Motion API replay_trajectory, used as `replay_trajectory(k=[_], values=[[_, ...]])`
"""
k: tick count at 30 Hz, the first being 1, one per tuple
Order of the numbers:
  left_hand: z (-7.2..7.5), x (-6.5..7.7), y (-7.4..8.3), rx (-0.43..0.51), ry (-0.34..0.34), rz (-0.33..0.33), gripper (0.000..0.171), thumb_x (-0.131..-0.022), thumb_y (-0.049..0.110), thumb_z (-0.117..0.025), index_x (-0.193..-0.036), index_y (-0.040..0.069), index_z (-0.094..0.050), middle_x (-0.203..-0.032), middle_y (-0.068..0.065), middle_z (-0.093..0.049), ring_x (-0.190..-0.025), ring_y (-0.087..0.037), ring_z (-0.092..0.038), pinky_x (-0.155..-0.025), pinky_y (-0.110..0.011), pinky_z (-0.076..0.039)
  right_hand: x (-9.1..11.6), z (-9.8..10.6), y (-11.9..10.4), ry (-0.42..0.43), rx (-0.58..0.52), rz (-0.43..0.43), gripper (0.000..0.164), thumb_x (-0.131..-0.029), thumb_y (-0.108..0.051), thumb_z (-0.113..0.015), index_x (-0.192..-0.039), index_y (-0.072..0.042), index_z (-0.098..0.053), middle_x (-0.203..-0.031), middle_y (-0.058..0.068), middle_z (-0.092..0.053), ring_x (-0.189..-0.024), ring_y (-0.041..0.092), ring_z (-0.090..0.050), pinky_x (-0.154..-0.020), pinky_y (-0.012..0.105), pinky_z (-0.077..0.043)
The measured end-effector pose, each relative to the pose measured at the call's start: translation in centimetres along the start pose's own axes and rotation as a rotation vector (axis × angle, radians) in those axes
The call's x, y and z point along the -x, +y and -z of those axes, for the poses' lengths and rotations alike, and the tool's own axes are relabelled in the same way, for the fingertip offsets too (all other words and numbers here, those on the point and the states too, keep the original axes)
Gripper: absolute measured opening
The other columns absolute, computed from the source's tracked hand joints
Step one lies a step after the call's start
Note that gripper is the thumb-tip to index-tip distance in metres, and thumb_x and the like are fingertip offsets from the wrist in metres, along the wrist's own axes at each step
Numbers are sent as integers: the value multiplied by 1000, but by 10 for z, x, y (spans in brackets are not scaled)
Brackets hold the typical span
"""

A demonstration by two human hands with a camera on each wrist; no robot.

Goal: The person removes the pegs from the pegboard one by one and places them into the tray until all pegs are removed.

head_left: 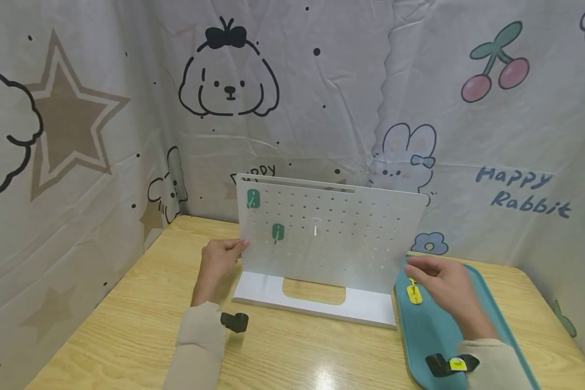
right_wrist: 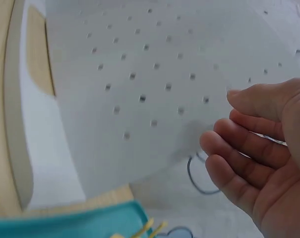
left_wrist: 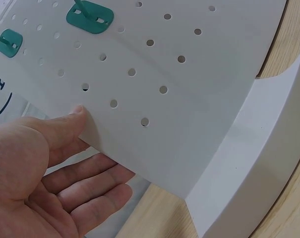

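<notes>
A white pegboard (head_left: 331, 244) stands upright on its base, with two green hooks (head_left: 253, 199) (head_left: 278, 232) and a white hook (head_left: 315, 227) mounted on it. My left hand (head_left: 220, 259) holds the board's left edge. In the left wrist view its thumb (left_wrist: 65, 126) lies on the front face and the other fingers sit at or behind the edge. My right hand (head_left: 441, 281) hovers by the board's right edge with nothing in it, its fingers loosely bent in the right wrist view. Below it, a yellow hook (head_left: 414, 294) lies on the teal tray (head_left: 426, 336).
The wooden table (head_left: 141, 319) carries the board and the tray, with the tray to the right of the base. Behind them hangs a printed curtain (head_left: 331, 97). The base (head_left: 317, 303) has a cutout in its middle.
</notes>
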State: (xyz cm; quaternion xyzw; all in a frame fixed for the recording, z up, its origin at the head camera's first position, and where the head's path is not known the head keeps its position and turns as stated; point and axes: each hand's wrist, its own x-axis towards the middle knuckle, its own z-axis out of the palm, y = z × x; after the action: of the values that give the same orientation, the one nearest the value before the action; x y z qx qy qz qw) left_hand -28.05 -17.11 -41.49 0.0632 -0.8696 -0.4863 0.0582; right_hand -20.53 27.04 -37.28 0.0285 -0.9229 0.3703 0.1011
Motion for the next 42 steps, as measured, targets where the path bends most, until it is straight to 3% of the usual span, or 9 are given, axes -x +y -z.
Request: replay_trajectory(k=[10,21,29,37,42], values=[[1,-1,3,3,-6,7,37,-100,37,-64,-123,10,-71,-114,-12,-72,-102,-30,-67,-86,-48,-50,-7,-15,-23,-8,-123,101,32,-95,-25,-73,-115,0,-73,-105,10,-73,-96,24,-68,-76,25,-53],[1,-2,4,2,-5,-23,36,-100,36,-64,-122,10,-72,-115,-13,-71,-100,-30,-68,-85,-49,-51,-18,-31,-47,-53,-209,174,30,-94,-24,-74,-115,-2,-74,-106,8,-73,-94,22,-69,-76,30,-54],[1,-1,3,7,-4,-4,39,-100,38,-63,-123,9,-71,-113,-13,-72,-103,-33,-68,-83,-47,-54,-27,-45,-67,-86,-254,208,31,-94,-24,-74,-115,-2,-74,-107,8,-73,-95,22,-69,-81,37,-54],[0,-1,2,7,-1,8,38,-100,38,-62,-125,10,-70,-114,-13,-71,-104,-33,-68,-83,-45,-53,-38,-67,-84,-98,-326,288,27,-92,-16,-76,-112,1,-74,-103,8,-74,-90,20,-70,-77,29,-55],[-1,0,3,11,-4,13,38,-100,38,-62,-125,10,-70,-114,-13,-71,-104,-33,-68,-84,-46,-52,-41,-78,-91,-105,-330,314,26,-93,-16,-75,-112,1,-74,-102,8,-74,-89,20,-70,-76,30,-55]])
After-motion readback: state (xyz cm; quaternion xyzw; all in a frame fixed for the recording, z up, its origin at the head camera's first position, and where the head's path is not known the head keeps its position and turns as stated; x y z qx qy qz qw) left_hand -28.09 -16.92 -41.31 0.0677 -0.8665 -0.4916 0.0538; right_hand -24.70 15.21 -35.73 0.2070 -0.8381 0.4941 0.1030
